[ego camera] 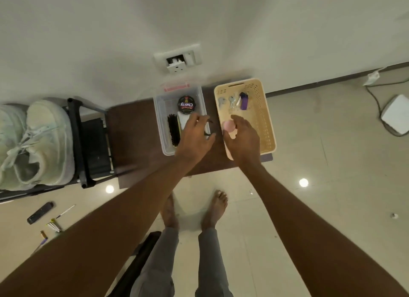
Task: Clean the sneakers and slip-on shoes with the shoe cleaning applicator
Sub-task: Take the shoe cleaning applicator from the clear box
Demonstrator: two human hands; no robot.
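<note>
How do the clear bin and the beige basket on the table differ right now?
The clear plastic bin is see-through with solid walls; the beige basket is opaque with perforated walls. The bin holds a polish tin and a black brush; the basket holds keys and a purple tag. The left hand is over the bin, the right hand at the basket, on a pink item. Both sit side by side on the dark table.

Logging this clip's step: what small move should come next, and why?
Probably the left hand closes its grip on the white item in the clear box; it hovers open there, though whether that is the applicator is unclear. The sneakers sit untouched on the rack.
</note>
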